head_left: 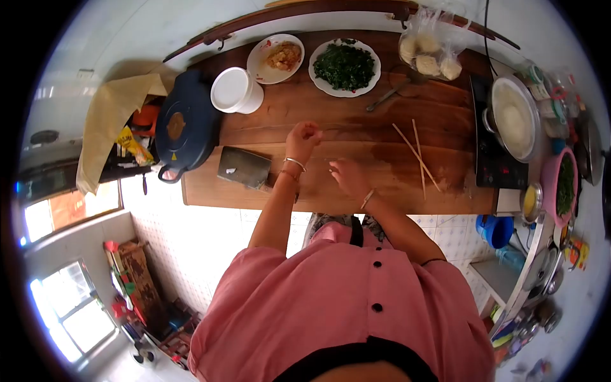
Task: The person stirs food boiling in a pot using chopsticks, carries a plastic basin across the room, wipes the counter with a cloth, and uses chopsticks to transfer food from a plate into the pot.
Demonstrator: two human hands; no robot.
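My left hand [304,141] is raised above the middle of the wooden counter, its fingers curled in and nothing visible in them. A bracelet circles that wrist. To its right and closer to my body, my right hand [349,177] hovers with loosely bent, slightly parted fingers, holding nothing I can see. A ring shows on one finger. Left of my left forearm lies a cleaver [243,168] with a broad dark blade, its handle partly covered by the arm. A pair of chopsticks [418,155] lies crossed on a damp patch of the counter, right of my right hand.
Along the back stand a white lidded tub [235,91], a plate of chopped brown food [258,67], a plate of chopped greens [344,90] and a spoon [387,97]. Bags of dough-like pieces [428,54] hang behind. A pot [511,118] sits on the right-hand cooktop; a dark blue appliance [186,121] stands left.
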